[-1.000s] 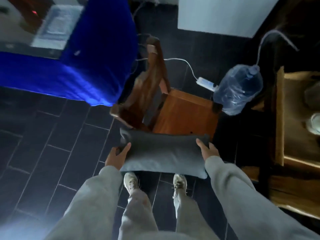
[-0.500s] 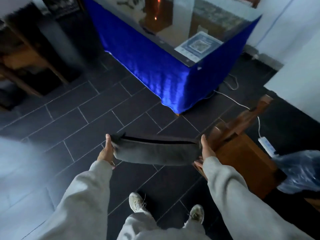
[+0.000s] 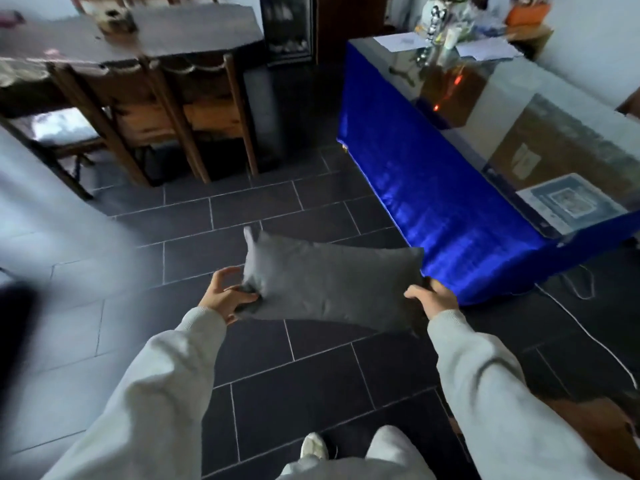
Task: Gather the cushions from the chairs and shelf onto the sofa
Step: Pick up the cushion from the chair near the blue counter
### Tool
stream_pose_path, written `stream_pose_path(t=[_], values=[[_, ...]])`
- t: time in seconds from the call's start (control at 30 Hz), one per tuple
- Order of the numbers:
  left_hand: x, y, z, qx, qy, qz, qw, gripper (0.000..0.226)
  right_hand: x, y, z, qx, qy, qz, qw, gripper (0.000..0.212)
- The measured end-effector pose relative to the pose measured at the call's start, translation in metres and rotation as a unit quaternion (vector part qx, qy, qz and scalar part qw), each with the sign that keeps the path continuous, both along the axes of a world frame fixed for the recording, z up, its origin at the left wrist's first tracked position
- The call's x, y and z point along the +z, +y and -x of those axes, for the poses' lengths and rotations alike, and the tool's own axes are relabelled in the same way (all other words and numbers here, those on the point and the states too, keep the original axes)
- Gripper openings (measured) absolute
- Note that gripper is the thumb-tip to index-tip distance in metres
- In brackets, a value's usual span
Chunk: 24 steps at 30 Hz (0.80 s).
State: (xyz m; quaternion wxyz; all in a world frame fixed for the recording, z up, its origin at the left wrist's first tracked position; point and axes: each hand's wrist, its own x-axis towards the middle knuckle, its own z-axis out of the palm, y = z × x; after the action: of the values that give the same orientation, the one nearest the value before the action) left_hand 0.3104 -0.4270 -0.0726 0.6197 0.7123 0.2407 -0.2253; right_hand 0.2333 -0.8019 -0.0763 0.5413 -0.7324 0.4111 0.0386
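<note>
carry | grey cushion (image 3: pixel 329 285) in the air over dark tiles (image 3: pixel 311 393), near the blue-draped table (image 3: pixel 433 209) | my left hand (image 3: pixel 225 299) pinches its left end, fingers curled into fabric; right hand (image 3: pixel 433 301) clamps the right edge, thumb on top | I judge: both ends held so it stays level; sofa not in view

Grey cushion (image 3: pixel 329 282) between left hand (image 3: pixel 225 299) and right hand (image 3: pixel 433 301), above dark tiled floor (image 3: pixel 194 223).

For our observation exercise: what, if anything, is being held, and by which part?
A grey cushion, by its short ends: left hand grips the left end, right hand the right.
</note>
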Motion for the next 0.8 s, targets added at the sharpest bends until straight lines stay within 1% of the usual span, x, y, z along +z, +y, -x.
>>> stream_pose_path(t=[0.07,0.1,0.17,0.23,0.3,0.33,0.4,0.5,0.53,0.6,0.67,0.73,0.8], values=[[0.006,0.024,-0.009,0.005,-0.012,0.03,0.999,0.072,0.008,0.031,-0.029,0.015,-0.037,-0.003,0.999,0.036],[0.008,0.036,-0.013,0.005,-0.018,0.042,0.999,0.075,0.01,0.046,-0.045,0.023,-0.048,-0.001,0.999,0.04],[0.005,0.059,-0.022,0.029,-0.036,0.062,0.997,0.068,0.012,0.075,-0.078,0.045,-0.056,-0.002,0.997,0.052],[-0.001,0.08,-0.033,0.086,-0.052,0.057,0.993,0.061,0.01,0.105,-0.115,0.077,-0.049,0.002,0.996,0.074],[-0.006,0.1,-0.048,0.131,-0.069,0.053,0.988,0.064,0.013,0.139,-0.153,0.111,-0.032,0.012,0.993,0.097],[-0.008,0.111,-0.058,0.15,-0.083,0.056,0.984,0.064,0.014,0.156,-0.173,0.128,-0.032,0.012,0.991,0.103],[-0.008,0.137,-0.081,0.187,-0.125,0.053,0.973,0.059,0.013,0.192,-0.213,0.161,-0.045,0.006,0.986,0.104],[0.002,0.178,-0.119,0.23,-0.161,0.014,0.96,0.064,0.012,0.248,-0.274,0.201,-0.061,0.006,0.978,0.106],[0.005,0.194,-0.131,0.244,-0.168,0.002,0.955,0.06,0.014,0.268,-0.293,0.212,-0.069,0.003,0.975,0.105],[0.011,0.226,-0.155,0.281,-0.189,-0.004,0.941,0.045,0.018,0.307,-0.331,0.234,-0.081,-0.005,0.969,0.105],[0.022,0.256,-0.174,0.304,-0.203,-0.031,0.931,0.039,0.024,0.343,-0.366,0.258,-0.088,-0.017,0.962,0.108],[0.034,0.286,-0.187,0.325,-0.215,-0.045,0.92,0.039,0.03,0.381,-0.396,0.278,-0.097,-0.029,0.955,0.11],[0.043,0.316,-0.194,0.345,-0.225,-0.051,0.91,0.046,0.035,0.418,-0.42,0.299,-0.109,-0.03,0.948,0.109]])
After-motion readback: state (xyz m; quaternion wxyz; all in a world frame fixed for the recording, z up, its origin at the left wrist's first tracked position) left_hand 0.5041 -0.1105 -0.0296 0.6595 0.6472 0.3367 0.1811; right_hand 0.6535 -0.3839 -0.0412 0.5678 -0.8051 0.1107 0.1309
